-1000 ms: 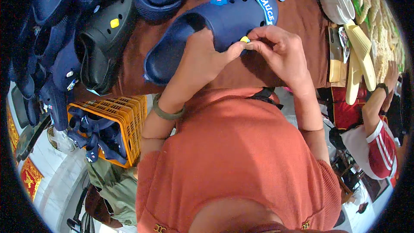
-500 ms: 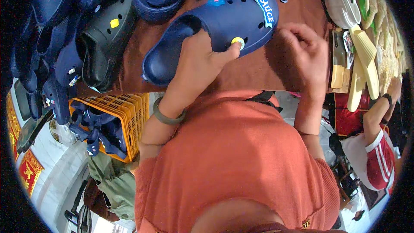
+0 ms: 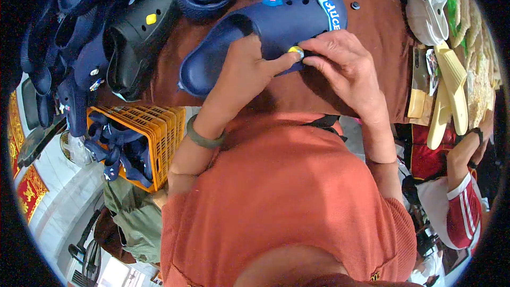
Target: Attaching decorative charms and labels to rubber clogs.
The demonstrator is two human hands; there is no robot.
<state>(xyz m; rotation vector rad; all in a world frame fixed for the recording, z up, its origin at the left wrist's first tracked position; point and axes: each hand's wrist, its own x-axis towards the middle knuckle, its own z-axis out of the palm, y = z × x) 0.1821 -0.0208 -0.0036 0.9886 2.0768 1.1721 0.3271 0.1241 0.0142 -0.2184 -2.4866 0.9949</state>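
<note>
Yellow charm [image 3: 295,50] pinched between both hands' fingertips [image 3: 287,57] against navy clog [image 3: 265,32]

Likely a footwear stall, clogs [image 3: 95,48] heaped, sandals [image 3: 449,90] displayed

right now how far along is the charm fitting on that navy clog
Done: a blue charm and a lettered strip already sit on the navy clog. In hand: the left hand grips the clog while the right hand pinches a yellow charm at a hole. Left: several holes look empty, and a dark charm lies loose on the brown table.
</note>
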